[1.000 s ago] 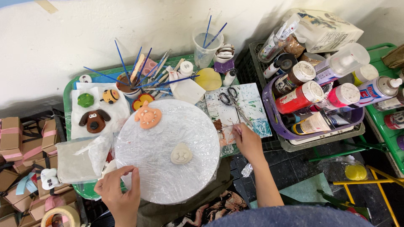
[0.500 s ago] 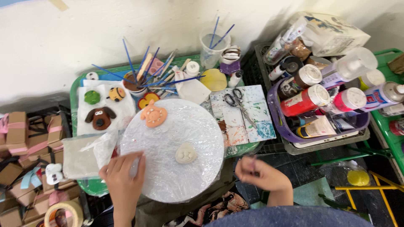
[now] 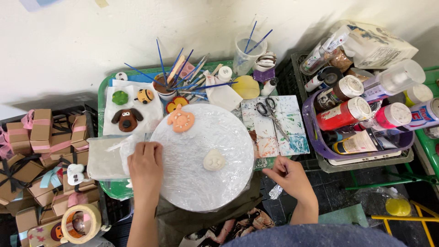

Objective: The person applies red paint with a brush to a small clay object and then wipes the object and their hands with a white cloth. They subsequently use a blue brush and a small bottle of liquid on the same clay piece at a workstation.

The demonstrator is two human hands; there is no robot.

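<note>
Shaping clay looks paused: the left hand (image 3: pixel 145 161) lies flat, empty, on the wrapped round board (image 3: pixel 183 183) near the pale clay face (image 3: pixel 213 160), while the right hand (image 3: pixel 289 176) hovers loosely curled, contents unclear.

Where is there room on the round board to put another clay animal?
The round wrapped board is bare along its near half, below the white clay face, and on its right side. The orange clay face takes the far edge; the left hand covers the left rim. The green tray behind is crowded.
</note>
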